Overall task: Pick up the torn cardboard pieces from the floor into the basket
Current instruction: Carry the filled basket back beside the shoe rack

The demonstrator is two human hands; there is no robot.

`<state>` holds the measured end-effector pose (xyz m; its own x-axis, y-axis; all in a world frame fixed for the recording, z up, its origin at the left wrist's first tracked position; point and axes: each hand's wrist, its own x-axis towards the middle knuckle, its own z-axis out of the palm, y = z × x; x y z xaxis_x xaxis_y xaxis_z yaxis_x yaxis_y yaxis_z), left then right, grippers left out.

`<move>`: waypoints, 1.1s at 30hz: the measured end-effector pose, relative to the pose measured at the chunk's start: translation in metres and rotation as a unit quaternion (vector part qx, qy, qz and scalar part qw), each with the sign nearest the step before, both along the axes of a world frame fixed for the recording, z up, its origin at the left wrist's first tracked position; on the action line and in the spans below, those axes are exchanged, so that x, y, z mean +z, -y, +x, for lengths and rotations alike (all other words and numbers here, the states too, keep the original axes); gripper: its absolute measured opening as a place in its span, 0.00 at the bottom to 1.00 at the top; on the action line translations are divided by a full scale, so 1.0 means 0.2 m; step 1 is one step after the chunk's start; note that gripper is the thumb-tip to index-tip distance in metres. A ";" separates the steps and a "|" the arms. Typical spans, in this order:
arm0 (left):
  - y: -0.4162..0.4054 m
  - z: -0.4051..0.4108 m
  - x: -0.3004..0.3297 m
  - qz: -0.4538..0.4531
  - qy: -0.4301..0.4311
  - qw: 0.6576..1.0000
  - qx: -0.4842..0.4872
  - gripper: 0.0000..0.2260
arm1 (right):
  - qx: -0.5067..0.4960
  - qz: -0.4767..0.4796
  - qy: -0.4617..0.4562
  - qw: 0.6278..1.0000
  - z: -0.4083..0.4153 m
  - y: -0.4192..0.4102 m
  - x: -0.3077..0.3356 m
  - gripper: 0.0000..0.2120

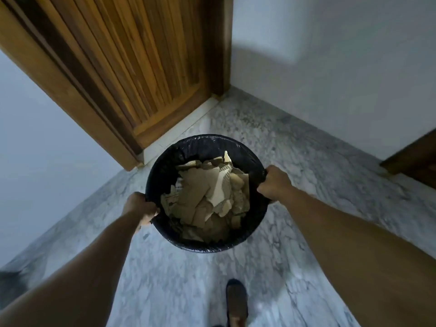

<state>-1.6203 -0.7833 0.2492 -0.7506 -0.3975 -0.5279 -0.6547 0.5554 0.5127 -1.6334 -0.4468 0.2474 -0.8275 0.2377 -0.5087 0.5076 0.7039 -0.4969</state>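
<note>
left hand (141, 207), right hand (273, 182): both grip basket (162, 161) rim | basket upright, mouth up | cardboard pieces (205, 199) inside

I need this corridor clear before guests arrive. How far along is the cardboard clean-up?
Nearly finished, it seems. Done: the torn cardboard pieces are piled inside the black-lined basket, and no scraps show on the marble floor in view. In hand: the left hand and right hand grip the basket's rim on opposite sides. Left: possibly only carrying it away; floor outside the view cannot be checked.
</note>
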 end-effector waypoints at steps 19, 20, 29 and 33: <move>-0.97 0.61 0.14 0.110 0.038 0.935 -0.336 0.04 | -0.305 -0.025 0.043 0.951 1.69 -0.72 0.13 0.16; -1.05 0.66 0.15 0.113 0.041 0.928 -0.353 0.04 | -0.320 -0.032 0.045 0.946 1.79 -0.77 0.15 0.16; -1.86 1.28 0.22 0.092 0.052 0.874 -0.474 0.06 | -0.474 -0.077 0.025 0.877 2.79 -1.19 0.19 0.12; -2.23 1.64 0.24 0.076 0.055 0.847 -0.524 0.07 | -0.538 -0.095 0.004 0.837 3.26 -1.36 0.21 0.12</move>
